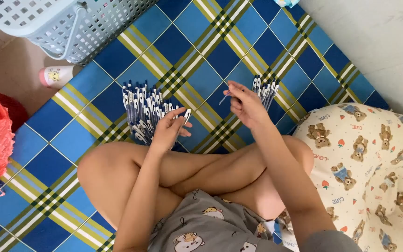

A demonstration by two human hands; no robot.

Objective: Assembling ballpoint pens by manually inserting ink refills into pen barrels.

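A: The left hand is closed around one pen barrel, white clip end up, just beside the big pile of blue-and-white pens on the mat; the right hand pinches something thin and bluish between thumb and fingertips, probably a refill or tip, though it is too small to be sure.

B: Then the two pieces are well apart; I'd judge it wise to steady both wrists on the crossed knees, line the thin part up with the barrel's open end, and keep the grip light so it does not bend.

A: A smaller bunch of pens lies just behind the right hand; keeping it separate from the big pile seems sensible.

B: Beyond that, the blue plaid mat, a pale lattice basket at top left, a bear-print cushion on the right.
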